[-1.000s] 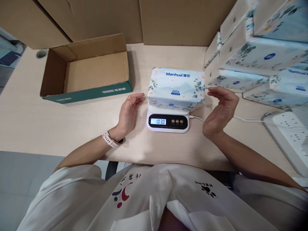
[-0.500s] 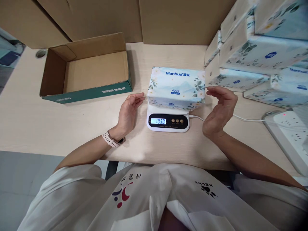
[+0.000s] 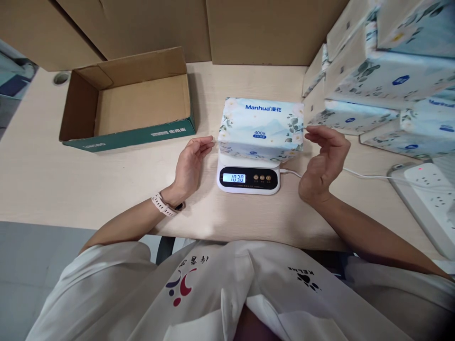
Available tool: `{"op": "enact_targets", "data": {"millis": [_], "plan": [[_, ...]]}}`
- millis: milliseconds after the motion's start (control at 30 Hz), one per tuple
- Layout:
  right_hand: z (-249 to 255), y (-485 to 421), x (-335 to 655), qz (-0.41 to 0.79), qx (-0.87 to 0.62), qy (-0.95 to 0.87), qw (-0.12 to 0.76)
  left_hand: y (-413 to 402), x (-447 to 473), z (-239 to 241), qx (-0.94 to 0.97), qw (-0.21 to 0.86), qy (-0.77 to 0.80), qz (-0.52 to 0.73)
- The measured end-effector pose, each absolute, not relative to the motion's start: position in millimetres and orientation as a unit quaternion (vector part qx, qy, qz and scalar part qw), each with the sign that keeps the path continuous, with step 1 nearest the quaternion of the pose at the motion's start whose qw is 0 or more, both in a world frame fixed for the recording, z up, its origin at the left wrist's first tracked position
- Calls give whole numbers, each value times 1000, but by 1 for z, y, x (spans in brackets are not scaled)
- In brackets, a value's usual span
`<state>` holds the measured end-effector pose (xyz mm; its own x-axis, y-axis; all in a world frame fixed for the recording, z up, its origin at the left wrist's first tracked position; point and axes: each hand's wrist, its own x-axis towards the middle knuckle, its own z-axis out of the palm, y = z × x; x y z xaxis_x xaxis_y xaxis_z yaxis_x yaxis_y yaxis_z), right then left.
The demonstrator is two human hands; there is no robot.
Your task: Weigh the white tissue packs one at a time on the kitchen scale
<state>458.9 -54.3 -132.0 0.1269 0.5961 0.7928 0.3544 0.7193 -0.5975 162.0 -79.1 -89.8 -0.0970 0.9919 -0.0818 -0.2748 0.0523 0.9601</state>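
Note:
A pale blue floral tissue pack (image 3: 261,124) marked "Manhua" rests on a white digital kitchen scale (image 3: 249,190). The lit display reads 103.0 or 1030; I cannot make out the point for certain. My left hand (image 3: 192,163) is beside the pack's left end, fingers stretched out and holding nothing, a small gap between fingertips and pack. At the other end, my right hand (image 3: 327,158) curves with its fingers loosely extended, just off the pack and gripping nothing. A pink-white watch strap circles my left wrist.
An open-topped green cardboard box (image 3: 138,137) stands at the left. More tissue packs (image 3: 384,78) are stacked at the right. Below them lies a white power strip (image 3: 426,189), and a white cable (image 3: 366,176) runs across the table. Large cardboard panels (image 3: 259,31) line the back.

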Motion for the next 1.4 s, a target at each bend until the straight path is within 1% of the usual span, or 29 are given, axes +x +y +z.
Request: {"op": "enact_targets", "data": {"millis": [200, 300, 533, 733, 967, 1133, 1267, 1400], "plan": [[-132, -58, 462, 104, -391, -694, 595, -79, 162, -90, 379, 552, 474, 572], [-127, -62, 459, 133, -429, -673, 588, -79, 161, -92, 375, 552, 472, 577], [-125, -59, 460, 160, -451, -674, 563, -79, 161, -92, 371, 551, 470, 581], [-126, -57, 461, 180, -480, -636, 577, -79, 160, -92, 382, 548, 475, 573], [-124, -63, 460, 108, -417, -697, 573, -79, 160, -91, 373, 555, 470, 576], [-118, -68, 458, 100, -435, -677, 584, -79, 161, -90, 376, 550, 479, 571], [-117, -69, 459, 81, -410, -700, 579, -79, 161, -90, 378, 549, 478, 572], [-115, -71, 459, 110, -444, -668, 587, -78, 161, -91, 375, 550, 474, 576]]}}
